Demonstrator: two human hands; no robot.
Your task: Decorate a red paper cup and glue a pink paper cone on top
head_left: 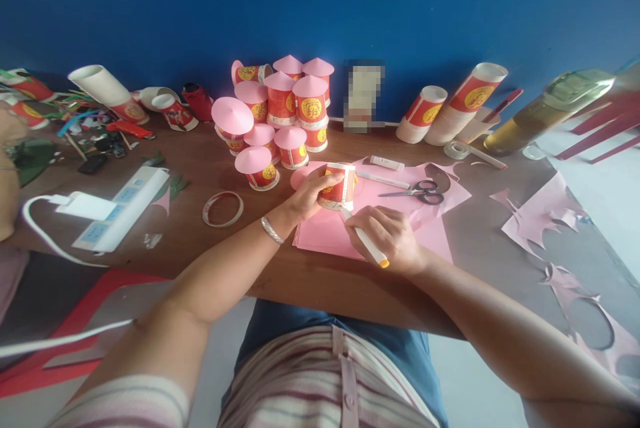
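Note:
My left hand [311,193] is wrapped round a red paper cup [338,189] with yellow print, held above the pink paper sheets [325,235]. In my right hand [387,238] is a white marker pen [371,246] with a yellow end; its upper tip meets the lower rim of the cup. Just beyond the cup lie a second white pen [385,180], a white cap-like piece [387,163] and dark-handled scissors [425,193]. Several red cups topped with pink paper cones [310,87] stand to the upper left of my hands.
A roll of tape [223,208] and a power strip [123,209] lie to the left. Stacked paper cups [470,98], a small tape roll [457,150] and a bottle [545,115] stand at the back right. Pink paper scraps [543,215] spread on the right. Part of another person [7,181] shows at far left.

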